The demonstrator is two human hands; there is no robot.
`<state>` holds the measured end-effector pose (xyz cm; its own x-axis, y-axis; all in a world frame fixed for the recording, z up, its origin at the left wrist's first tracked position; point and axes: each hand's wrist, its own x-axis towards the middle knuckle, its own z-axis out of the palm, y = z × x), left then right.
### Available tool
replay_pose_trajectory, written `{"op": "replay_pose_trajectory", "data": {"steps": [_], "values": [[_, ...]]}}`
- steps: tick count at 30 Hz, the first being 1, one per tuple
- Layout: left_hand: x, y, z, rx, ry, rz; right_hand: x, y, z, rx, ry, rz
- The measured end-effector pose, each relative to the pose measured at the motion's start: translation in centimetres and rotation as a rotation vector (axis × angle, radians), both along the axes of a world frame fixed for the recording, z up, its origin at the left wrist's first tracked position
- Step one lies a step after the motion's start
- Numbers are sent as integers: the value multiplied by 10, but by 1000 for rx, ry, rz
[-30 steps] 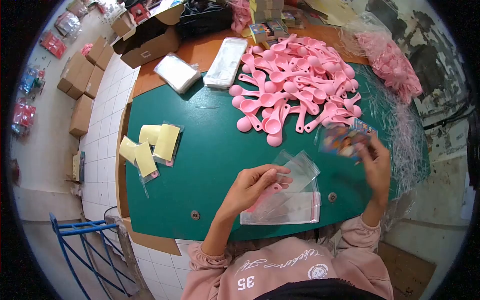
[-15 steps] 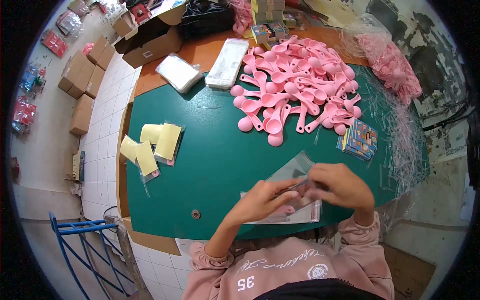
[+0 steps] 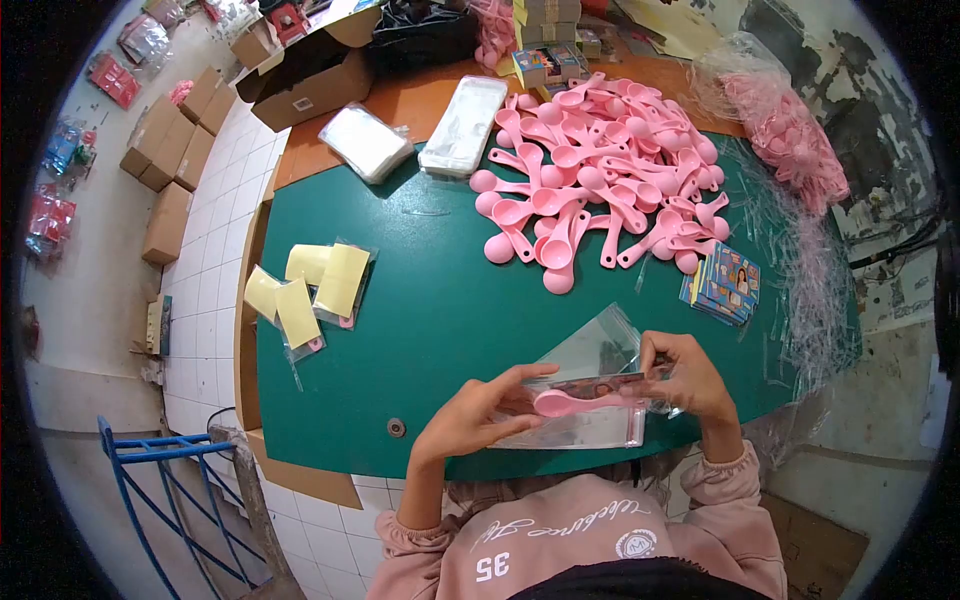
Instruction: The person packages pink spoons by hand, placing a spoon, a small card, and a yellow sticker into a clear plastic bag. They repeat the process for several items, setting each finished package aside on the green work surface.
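Looking down on the green table [image 3: 430,300], we see a pile [image 3: 600,160] of pink spoons at its far side and a stack of cards [image 3: 722,285] near its right edge. Flat clear bags [image 3: 600,432] lie at the near edge, just under our hands. Our left hand [image 3: 480,410] pinches the bowl end of one spoon [image 3: 575,403], thumb below and fingers above. Our right hand [image 3: 690,375] closes its fingers on a card [image 3: 600,384] and the handle end together. One bag [image 3: 595,345] lies tilted just behind the spoon. We judge the spoon light and stiff, so a pinch at each end is enough. The bag seems thin, soft and slippery, so it is better taken at the mouth edge. The card bends easily, so we hold it by its edges.
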<state>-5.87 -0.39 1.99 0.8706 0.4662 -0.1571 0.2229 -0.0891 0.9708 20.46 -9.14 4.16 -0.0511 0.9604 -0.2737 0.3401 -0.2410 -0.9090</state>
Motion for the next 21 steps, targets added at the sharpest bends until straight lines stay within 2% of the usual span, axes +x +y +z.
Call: {"op": "replay_pose_trajectory", "data": {"steps": [1, 3, 7, 8, 9, 10, 11, 12, 13, 14, 16, 17, 18, 19, 21], "values": [[-1, -1, 1, -91, 22, 49, -1, 0, 0, -2, 0, 0], [-3, -2, 1, -132, -1, 99, -4, 1, 3, -94, 279, -62], [-5, -4, 0, -170, -16, 189, -1, -1, 6, -215, 293, -92], [-3, -6, 0, -169, -16, 187, -4, 0, 5, -32, 168, -106], [1, -11, 1, -74, 17, 307, -7, 2, 4, 151, 42, -119], [5, -16, 0, 21, 50, 425, -12, 3, 8, 150, 41, -122], [9, -23, -3, 19, 51, 424, -17, 4, 16, 269, -141, -133], [13, -31, -8, -129, -76, 539, -23, 6, 22, 388, -324, -140], [17, -38, -11, -278, -204, 651, -30, 8, 24, 388, -322, -140], [19, -43, -6, -519, -273, 587, -38, 9, 25, 442, -340, -17], [19, -62, -31, -437, -230, 598, -46, 7, 23, 457, -336, 293], [18, -67, -40, -356, -186, 606, -48, 4, 22, 454, -336, 295], [15, -67, -27, -347, -47, 563, -49, 1, 20, 440, -302, 356], [14, -70, -26, -355, -46, 569, -50, -1, 19, 422, -266, 420], [10, -75, -25, -739, -294, 587, -53, -4, 12, 406, -327, 417]]}}
